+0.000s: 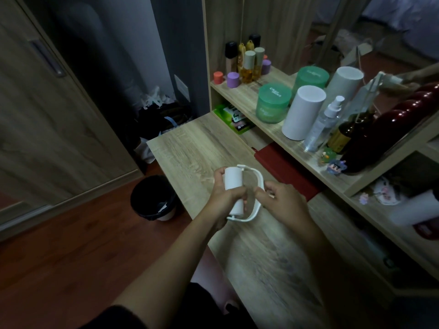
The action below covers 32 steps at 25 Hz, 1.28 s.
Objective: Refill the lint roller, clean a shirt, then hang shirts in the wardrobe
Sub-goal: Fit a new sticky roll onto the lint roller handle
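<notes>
I hold a white lint roller (234,189) above the wooden desk (190,150). Its white paper roll sits inside a curved white frame (257,184) that arcs around the right side. My left hand (225,198) wraps around the roll from the left. My right hand (278,200) pinches the frame's handle part at its right side. No shirt is visible. The wardrobe door (47,110) stands at the left, shut.
A black-lined bin (153,198) stands on the red-brown floor left of the desk. On the shelf behind are green jars (273,103), white cylinders (304,112), a spray bottle (325,122), small bottles (247,65) and a dark red object (392,129). A red cloth (285,172) lies under the shelf.
</notes>
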### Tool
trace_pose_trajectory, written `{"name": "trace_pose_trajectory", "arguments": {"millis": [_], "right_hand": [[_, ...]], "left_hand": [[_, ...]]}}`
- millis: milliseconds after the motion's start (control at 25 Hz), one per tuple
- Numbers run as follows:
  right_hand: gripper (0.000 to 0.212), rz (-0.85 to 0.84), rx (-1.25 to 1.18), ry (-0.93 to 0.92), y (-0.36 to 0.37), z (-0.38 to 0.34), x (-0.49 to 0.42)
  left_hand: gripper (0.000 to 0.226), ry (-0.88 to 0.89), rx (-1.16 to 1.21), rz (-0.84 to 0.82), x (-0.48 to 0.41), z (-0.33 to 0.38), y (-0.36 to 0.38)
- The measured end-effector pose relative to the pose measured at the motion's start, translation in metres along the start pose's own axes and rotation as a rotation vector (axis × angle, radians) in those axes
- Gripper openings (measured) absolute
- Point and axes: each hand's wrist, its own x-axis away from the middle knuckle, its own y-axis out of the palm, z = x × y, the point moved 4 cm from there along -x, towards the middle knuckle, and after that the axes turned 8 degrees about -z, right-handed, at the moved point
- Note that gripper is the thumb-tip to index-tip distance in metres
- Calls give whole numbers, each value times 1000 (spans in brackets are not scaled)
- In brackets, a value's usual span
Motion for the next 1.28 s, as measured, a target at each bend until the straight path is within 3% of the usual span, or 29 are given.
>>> {"name": "trace_pose_trajectory", "arguments": {"millis": [280,480,680,1040,1160,1280], "right_hand": [[43,-7,-7,26,3,21,5],[53,-54,-122,19,21,34,0],[58,-99,-145,76,46,49,-2],[37,-185,-10,101,69,51,-5],[37,-155,69,121,73,50,-14],[34,-139,-21,203,77,64,-18]], "left_hand": [[57,-63,2,-45,-18,-28,3],[64,-75,-48,-10,-23,-41,-3],[62,-106,-107,85,-23,-54,-6],[72,-168,-277,239,-33,-74,-21],[63,-209,-357,370,-37,-71,-26],[59,-222,-359,511,-43,-63,-43]]}}
